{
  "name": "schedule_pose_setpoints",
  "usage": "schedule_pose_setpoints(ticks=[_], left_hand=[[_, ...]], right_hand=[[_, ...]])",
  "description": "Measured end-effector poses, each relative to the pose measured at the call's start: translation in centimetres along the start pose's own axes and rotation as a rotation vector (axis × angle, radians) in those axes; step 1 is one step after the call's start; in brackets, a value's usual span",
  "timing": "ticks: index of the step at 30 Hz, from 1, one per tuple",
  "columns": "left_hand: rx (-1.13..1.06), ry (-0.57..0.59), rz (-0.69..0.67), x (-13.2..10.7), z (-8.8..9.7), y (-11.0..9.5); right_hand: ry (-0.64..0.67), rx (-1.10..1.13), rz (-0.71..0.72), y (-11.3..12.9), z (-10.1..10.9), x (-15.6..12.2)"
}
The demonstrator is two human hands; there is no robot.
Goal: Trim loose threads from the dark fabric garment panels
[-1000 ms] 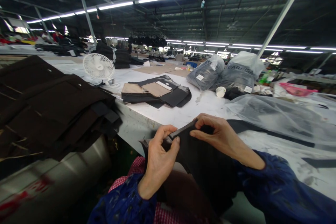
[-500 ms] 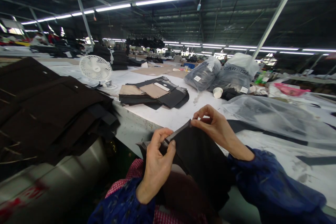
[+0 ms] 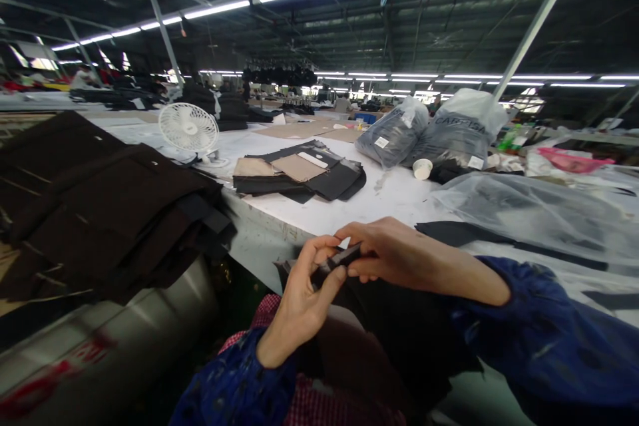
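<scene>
I hold a stack of black fabric pieces [image 3: 399, 333] over my lap at the table's near edge. My left hand [image 3: 304, 299] pinches the stack's upper left edge between thumb and fingers. My right hand [image 3: 394, 256] is closed on the same top edge, its fingertips almost touching my left thumb. Both forearms wear dark blue sleeves. The lower part of the fabric hangs down behind my hands.
The white worktable [image 3: 349, 210] carries a pile of black and tan cut pieces [image 3: 299, 176], a small white fan [image 3: 188, 128], a paper cup [image 3: 422, 168], two filled plastic bags [image 3: 434, 133] and a clear plastic sheet [image 3: 539, 219]. Dark brown fabric [image 3: 94, 206] is stacked at my left.
My right hand slid leftward along the fabric's top edge until it met my left hand. The stack's raised right corner came down. My left hand stayed in place.
</scene>
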State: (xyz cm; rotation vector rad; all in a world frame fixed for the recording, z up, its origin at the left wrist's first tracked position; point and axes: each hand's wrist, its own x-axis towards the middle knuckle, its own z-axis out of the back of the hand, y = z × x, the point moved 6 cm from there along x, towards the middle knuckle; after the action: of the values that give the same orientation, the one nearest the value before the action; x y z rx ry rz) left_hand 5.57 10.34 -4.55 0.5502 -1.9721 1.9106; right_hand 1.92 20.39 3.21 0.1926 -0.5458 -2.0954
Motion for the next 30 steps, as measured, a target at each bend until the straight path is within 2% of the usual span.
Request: schedule_pose_setpoints(ticks=[3, 7, 10, 16, 24, 30], left_hand=[[0.006, 0.116, -0.005, -0.4, 0.9, -0.4], [-0.037, 0.205, 0.009, -0.9, 1.7, -0.7], [-0.072, 0.159, 0.001, -0.8, 2.1, -0.6], [-0.039, 0.034, -0.007, -0.2, 2.1, -0.1], [-0.053, 0.042, -0.001, -0.2, 2.0, -0.4], [-0.117, 0.003, 0.032, 0.1, 2.0, -0.1]], right_hand=[[0.045, 0.077, -0.061, -0.3, -0.3, 0.4], [0.031, -0.02, -0.078, 0.2, -0.1, 0.7], [0.006, -0.057, -0.078, 0.4, 0.0, 0.8], [-0.027, 0.032, -0.084, 0.3, -0.3, 1.2], [-0.04, 0.034, -0.049, 0.4, -0.5, 1.3], [0.07, 0.144, 0.014, 0.0, -1.0, 1.4]])
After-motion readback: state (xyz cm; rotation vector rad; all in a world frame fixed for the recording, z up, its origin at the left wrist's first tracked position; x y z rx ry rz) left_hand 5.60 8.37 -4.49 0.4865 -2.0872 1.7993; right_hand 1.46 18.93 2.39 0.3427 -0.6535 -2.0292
